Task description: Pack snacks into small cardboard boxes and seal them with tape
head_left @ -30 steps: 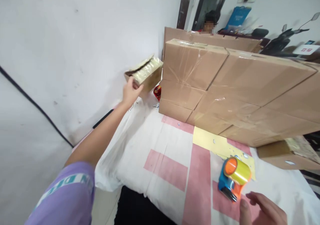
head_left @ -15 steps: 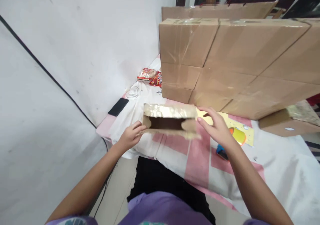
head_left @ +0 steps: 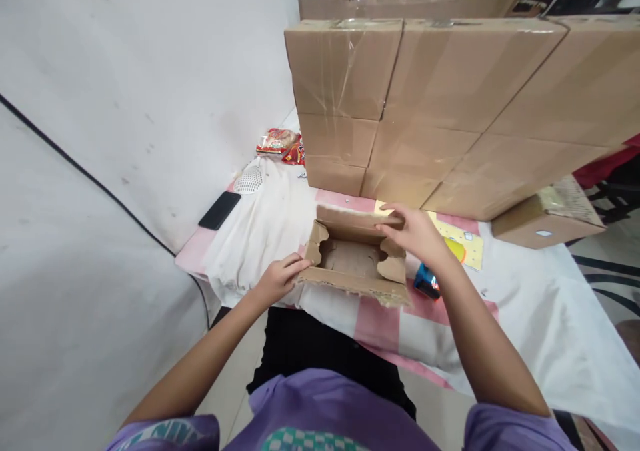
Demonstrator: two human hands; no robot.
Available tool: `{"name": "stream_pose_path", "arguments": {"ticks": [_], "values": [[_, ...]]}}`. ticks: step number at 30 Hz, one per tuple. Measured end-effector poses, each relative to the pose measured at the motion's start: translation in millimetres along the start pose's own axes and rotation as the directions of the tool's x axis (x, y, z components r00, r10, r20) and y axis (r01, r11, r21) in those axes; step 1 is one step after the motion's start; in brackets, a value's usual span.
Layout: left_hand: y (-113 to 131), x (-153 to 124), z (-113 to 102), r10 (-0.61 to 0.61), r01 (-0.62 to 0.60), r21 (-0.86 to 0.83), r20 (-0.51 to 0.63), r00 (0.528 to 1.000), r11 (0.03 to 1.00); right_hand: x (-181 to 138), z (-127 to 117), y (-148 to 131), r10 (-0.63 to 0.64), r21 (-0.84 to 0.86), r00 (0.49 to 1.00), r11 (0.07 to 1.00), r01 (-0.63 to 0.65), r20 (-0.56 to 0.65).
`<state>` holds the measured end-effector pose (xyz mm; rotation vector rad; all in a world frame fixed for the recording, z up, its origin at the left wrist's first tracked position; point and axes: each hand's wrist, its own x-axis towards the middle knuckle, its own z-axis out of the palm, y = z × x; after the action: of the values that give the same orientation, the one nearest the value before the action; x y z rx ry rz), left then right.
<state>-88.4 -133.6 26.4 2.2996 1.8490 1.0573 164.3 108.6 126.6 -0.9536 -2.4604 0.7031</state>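
Note:
A small cardboard box (head_left: 350, 279) with its top flaps standing apart sits in front of me, its hollow inside facing up. The flap edges look torn and ragged. My left hand (head_left: 280, 279) grips the box's near left corner between thumb and fingers. At the far right corner, my right hand (head_left: 413, 232) pinches the back flap. Just right of the box lies a blue packet (head_left: 427, 281), and beside it something yellow and rounded (head_left: 456, 249), partly covered by my right forearm. A yellow printed sheet (head_left: 470, 243) lies beneath these.
A wall of large taped cardboard (head_left: 430, 77) rises behind the work area. Left of it are red snack packets (head_left: 277, 141), a white perforated piece (head_left: 249, 180) and a black phone (head_left: 220, 211). Another cardboard box (head_left: 547, 217) stands at the right. A person is partly visible beyond the cardboard.
The small box has tipped so its opening faces up and its inside bottom shows. My right hand has closed onto the back flap. The camera view has shifted slightly.

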Motion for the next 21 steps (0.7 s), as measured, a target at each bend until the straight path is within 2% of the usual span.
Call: {"name": "stream_pose_path", "arguments": {"ticks": [2, 4, 6, 8, 11, 12, 14, 15, 16, 17, 18, 19, 20, 21], "values": [[-2.1, -1.8, 3.7, 0.002, 0.005, 0.108, -0.065, 0.998, 0.994, 12.7, 9.4, 21.2, 0.172, 0.192, 0.982, 0.969, -0.153, -0.084], [-3.1, -1.1, 7.2, 0.007, 0.018, 0.204, -0.119, 0.993, 0.979, 18.9, 22.3, 37.8, 0.344, 0.35, 0.934, 0.89, -0.293, -0.094], [-3.0, 0.7, 10.4, 0.026, 0.015, 0.249, -0.161, 0.987, 0.968, 16.4, 33.5, 46.8, 0.444, 0.452, 0.889, 0.82, -0.352, -0.114], [-3.5, 1.4, 12.3, 0.051, 0.0, 0.26, -0.19, 0.98, 0.966, 5.1, 39.7, 49.6, 0.459, 0.527, 0.858, 0.8, -0.287, -0.23], [-11.6, 0.6, 9.4, 0.053, 0.004, 0.246, -0.224, 0.973, 0.969, -25.7, 44.8, 48.6, 0.447, 0.638, 0.797, 0.763, -0.103, -0.406], [-18.1, 1.8, 6.0, 0.021, 0.035, 0.229, -0.238, 0.971, 0.973, -38.3, 48.0, 48.0, 0.454, 0.668, 0.779, 0.741, -0.062, -0.432], [-38.8, 11.4, -4.5, -0.122, 0.169, 0.146, -0.288, 0.95, 0.975, -64.9, 59.6, 48.0, 0.495, 0.727, 0.753, 0.685, -0.033, -0.433], [-53.4, 21.3, -11.2, -0.232, 0.264, 0.062, -0.318, 0.919, 0.963, -77.9, 68.2, 48.9, 0.524, 0.763, 0.751, 0.645, -0.043, -0.402], [-70.8, 35.1, -18.4, -0.373, 0.374, -0.067, -0.348, 0.86, 0.925, -90.2, 78.3, 50.7, 0.555, 0.788, 0.749, 0.611, -0.072, -0.362], [-90.9, 52.6, -25.5, -0.52, 0.471, -0.22, -0.36, 0.775, 0.854, -101.5, 89.3, 53.7, 0.587, 0.799, 0.742, 0.59, -0.118, -0.324], [-113.1, 73.2, -32.0, -0.672, 0.543, -0.404, -0.335, 0.661, 0.736, -111.4, 100.5, 57.9, 0.615, 0.793, 0.73, 0.585, -0.17, -0.298], [-137.1, 95.9, -37.5, -0.818, 0.584, -0.589, -0.273, 0.506, 0.558, -119.9, 111.1, 63.5, 0.636, 0.779, 0.718, 0.589, -0.214, -0.283], [-162.0, 119.5, -41.7, -0.871, 0.601, -0.645, -0.236, 0.431, 0.472, -126.6, 120.4, 70.4, 0.654, 0.759, 0.694, 0.605, -0.241, -0.302], [-187.2, 142.8, -44.3, -0.903, 0.613, -0.676, -0.204, 0.379, 0.41, -131.5, 127.9, 78.0, 0.657, 0.732, 0.681, 0.63, -0.261, -0.323]]}}
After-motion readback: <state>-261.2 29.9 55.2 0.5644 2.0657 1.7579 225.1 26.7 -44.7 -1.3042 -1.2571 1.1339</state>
